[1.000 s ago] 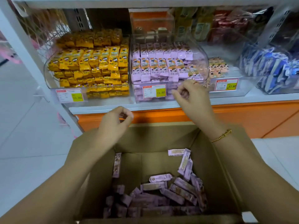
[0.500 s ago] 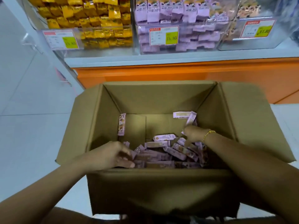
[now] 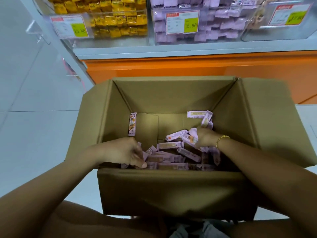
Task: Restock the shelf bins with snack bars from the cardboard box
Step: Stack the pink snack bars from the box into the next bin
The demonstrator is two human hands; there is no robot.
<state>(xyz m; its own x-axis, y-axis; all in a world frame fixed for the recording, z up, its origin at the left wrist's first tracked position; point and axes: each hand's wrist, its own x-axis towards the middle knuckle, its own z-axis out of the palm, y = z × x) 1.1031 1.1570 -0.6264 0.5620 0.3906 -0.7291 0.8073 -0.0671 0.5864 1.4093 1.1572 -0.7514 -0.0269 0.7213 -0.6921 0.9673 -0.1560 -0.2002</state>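
Up from the pile comes the right hand [image 3: 205,137], which half a second ago lay low among the snack bars [image 3: 171,157]. It now grips a bunch of bars [image 3: 186,136] with curled fingers, and the purple wrappers stick out to the left of the hand. A gold bracelet [image 3: 221,140] sits on that wrist. The left hand [image 3: 125,152] has stayed at the near left corner of the cardboard box [image 3: 171,191]. Its fingers are bent down into the pile and its thumb points right, but I cannot tell if it really has a bar in its grip. The snack bars lie in a messy heap on the box bottom, mostly along the near wall and toward the right side. One bar [image 3: 132,124] stands up against the left wall of the box, and a few more bars [image 3: 197,114] lean in the far right corner. The box is open, with its flaps folded out, and it sits on the pale floor [image 3: 34,134] in front of the shelf [image 3: 171,49]. On the shelf edge, a clear bin of purple bars [image 3: 219,26] stands right behind the box and has a price tag [image 3: 182,21] on its front. A bin of yellow packs [image 3: 120,23] stands just beside it on the left.
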